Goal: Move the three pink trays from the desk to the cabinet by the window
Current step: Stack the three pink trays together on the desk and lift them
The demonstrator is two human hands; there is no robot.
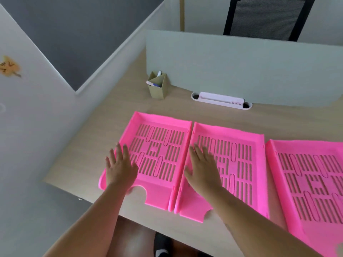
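Three pink slotted trays lie side by side on the wooden desk (115, 117). The left tray (163, 151) and the middle tray (235, 164) touch along their sides. The right tray (313, 184) lies a little apart and is cut off by the frame's right edge. My left hand (120, 166) hovers flat, fingers spread, over the left tray's near-left corner. My right hand (202, 167) is spread over the middle tray's left side. Neither hand holds anything. No cabinet or window shows in this view.
A grey partition (232, 64) stands along the desk's far edge, with a black mesh chair (265, 17) behind it. A beige pen holder (157, 86) and a white cable slot (220, 100) sit near the partition. White wall lies to the left; my legs show below the desk.
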